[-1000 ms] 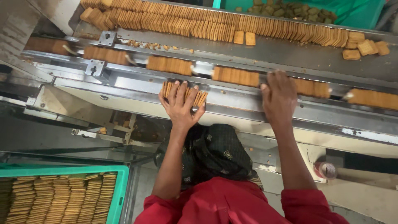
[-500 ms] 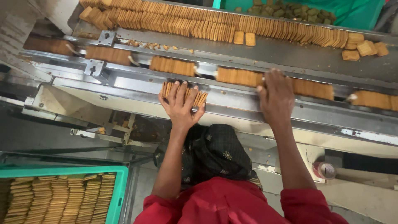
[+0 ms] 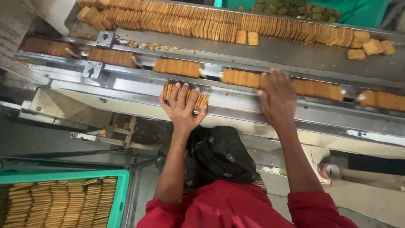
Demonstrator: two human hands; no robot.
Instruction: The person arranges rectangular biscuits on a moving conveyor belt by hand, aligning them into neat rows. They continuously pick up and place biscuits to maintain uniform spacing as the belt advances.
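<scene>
My left hand (image 3: pixel 182 105) lies with fingers spread over a short stack of tan biscuits (image 3: pixel 203 99) standing on edge on the steel ledge of a conveyor. My right hand (image 3: pixel 276 99) reaches further, with its blurred fingers flat on a row of biscuits (image 3: pixel 240 77) in the narrow steel channel (image 3: pixel 211 67). More biscuit groups sit along that channel to the left (image 3: pixel 176 67) and right (image 3: pixel 382 100). Both forearms come out of red sleeves (image 3: pixel 228 209).
A wide steel belt (image 3: pixel 295 52) behind the channel carries a long shingled line of biscuits (image 3: pixel 190 23) and a few loose ones (image 3: pixel 368 47). A green crate (image 3: pixel 120 198) at lower left holds several biscuit stacks. A black patterned cloth (image 3: pixel 219 154) hangs below the ledge.
My right hand has slid slightly left along the channel. The biscuit groups have crept a little to the right. My left hand has stayed on its stack.
</scene>
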